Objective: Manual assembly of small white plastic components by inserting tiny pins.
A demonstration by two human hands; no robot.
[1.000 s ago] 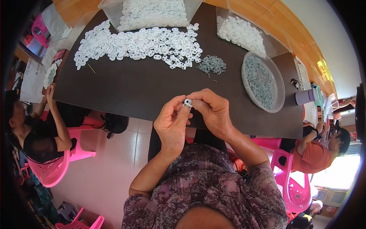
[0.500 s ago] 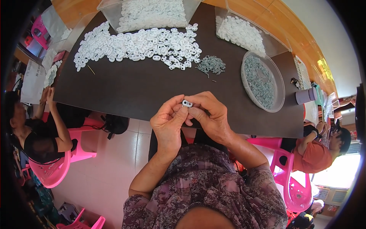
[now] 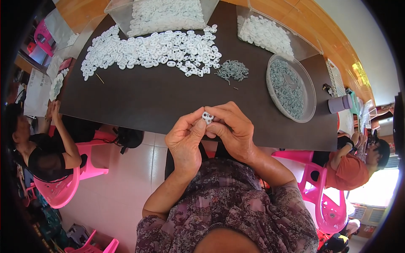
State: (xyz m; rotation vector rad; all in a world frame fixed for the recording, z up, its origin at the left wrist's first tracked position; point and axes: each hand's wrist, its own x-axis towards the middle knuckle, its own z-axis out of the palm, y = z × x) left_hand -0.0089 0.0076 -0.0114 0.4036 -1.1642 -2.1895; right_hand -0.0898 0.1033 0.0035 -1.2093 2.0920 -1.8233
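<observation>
A small white plastic piece with several dark holes (image 3: 207, 117) is pinched between the fingertips of both hands, just above the table's near edge. My left hand (image 3: 184, 139) has thumb and forefinger closed on one side of it. On the opposite side, my right hand (image 3: 234, 130) grips it with bent fingers and thumb. The curled fingers partly hide the piece. Farther back lies a wide spread of white oval pieces with holes (image 3: 152, 50). A small heap of grey screws (image 3: 233, 71) sits to the right of that spread.
Clear bins hold more white pieces (image 3: 168, 17) at the back and more pieces (image 3: 265, 33) at back right. A round clear tub (image 3: 314, 101) contains grey screws, with a purple-grey cup (image 3: 340, 104) nearby. People sit on pink chairs at both sides. A thin stick (image 3: 100, 78) lies left.
The held white piece has turned between my fingertips, so more of its dark holes face up. Both hands stay in nearly the same place.
</observation>
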